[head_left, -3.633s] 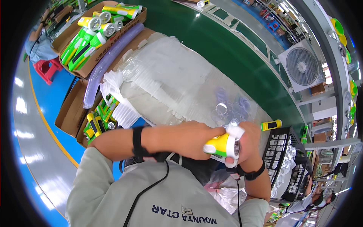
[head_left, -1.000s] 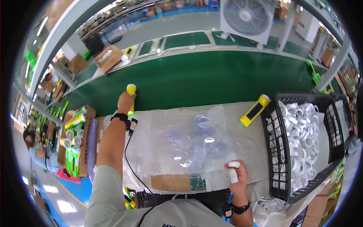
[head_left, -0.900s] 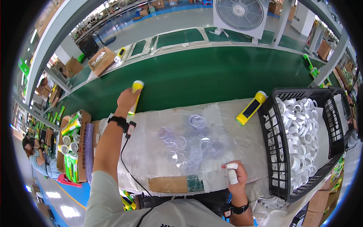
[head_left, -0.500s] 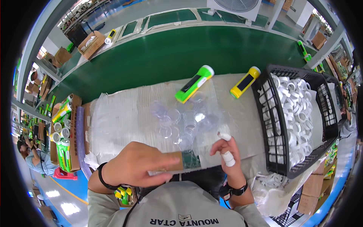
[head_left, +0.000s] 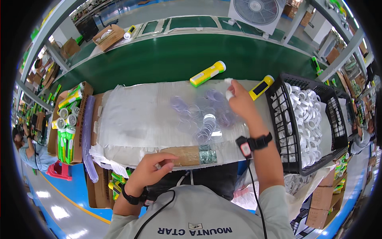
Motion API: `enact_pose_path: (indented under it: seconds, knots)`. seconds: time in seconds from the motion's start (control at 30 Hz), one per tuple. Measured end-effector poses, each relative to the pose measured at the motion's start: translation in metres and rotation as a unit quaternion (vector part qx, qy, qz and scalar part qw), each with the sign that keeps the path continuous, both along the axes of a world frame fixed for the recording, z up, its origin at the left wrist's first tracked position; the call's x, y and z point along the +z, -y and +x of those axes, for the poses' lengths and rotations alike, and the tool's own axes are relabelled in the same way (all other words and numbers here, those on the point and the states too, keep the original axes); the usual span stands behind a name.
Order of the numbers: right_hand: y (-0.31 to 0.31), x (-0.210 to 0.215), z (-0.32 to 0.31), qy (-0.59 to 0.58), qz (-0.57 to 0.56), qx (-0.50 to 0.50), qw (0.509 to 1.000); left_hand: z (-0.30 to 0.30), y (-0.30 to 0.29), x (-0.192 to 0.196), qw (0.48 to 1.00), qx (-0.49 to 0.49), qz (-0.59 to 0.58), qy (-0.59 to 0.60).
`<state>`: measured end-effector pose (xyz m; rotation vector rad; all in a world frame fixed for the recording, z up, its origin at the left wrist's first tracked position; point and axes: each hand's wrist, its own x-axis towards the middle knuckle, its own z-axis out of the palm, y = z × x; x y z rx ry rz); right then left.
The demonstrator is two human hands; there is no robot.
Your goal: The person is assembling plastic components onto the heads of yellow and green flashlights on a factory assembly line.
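My left hand [head_left: 156,169] hovers at the table's front edge by a strip of brown cardboard [head_left: 185,156]. Its fingers are parted, with nothing seen in them. Reaching forward, my right hand [head_left: 242,102] has white wraps on two fingertips; index finger and thumb stand apart with no object visible between them. Just right of it lies a yellow flashlight [head_left: 260,87] with a dark panel, partly covered by the hand. Beyond the hand, a yellow and green flashlight [head_left: 207,74] lies at the edge of the green surface. Clear round plastic discs [head_left: 206,130] are heaped mid-table.
A black crate [head_left: 292,149] full of white rings [head_left: 308,119] stands on the right. At the left, a cardboard box [head_left: 85,119] holds several flashlights, beside a rolled clear plastic sheet [head_left: 88,139]. A green surface [head_left: 159,59] runs behind the table. A fan [head_left: 256,10] stands beyond.
My right hand has reached forward from the near edge toward the flashlights. My left hand has drawn back slightly. The yellow and green flashlight now shows its yellow side instead of its dark panel.
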<state>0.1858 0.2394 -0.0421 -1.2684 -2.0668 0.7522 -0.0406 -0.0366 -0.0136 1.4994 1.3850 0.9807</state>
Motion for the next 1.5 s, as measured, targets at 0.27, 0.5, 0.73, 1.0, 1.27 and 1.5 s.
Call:
enact_pose_path:
  seconds: [0.27,0.5,0.73,1.0,1.27,1.5]
  knots:
    - [-0.057,0.022,-0.085,-0.026,-0.087,0.140,0.986,-0.036,0.049,-0.023,0.983,0.179,-0.003,0.025]
    - [0.079,0.051,-0.134,-0.314,-0.330,0.414,0.788,-0.037,0.014,0.009,0.969,0.200,0.100,0.106]
    - [0.163,0.050,-0.110,-0.418,-0.451,0.376,0.693,0.009,-0.020,0.037,0.975,0.104,0.138,0.139]
    - [0.200,0.026,-0.077,-0.361,-0.306,0.357,0.805,0.031,0.015,0.029,0.974,0.076,0.130,0.169]
    - [0.208,0.024,-0.066,-0.209,0.132,0.182,0.952,0.025,0.042,0.018,0.982,0.117,0.065,0.131]
    - [0.211,0.032,-0.062,-0.242,0.226,0.196,0.923,0.015,0.047,0.036,0.980,0.037,0.197,0.003]
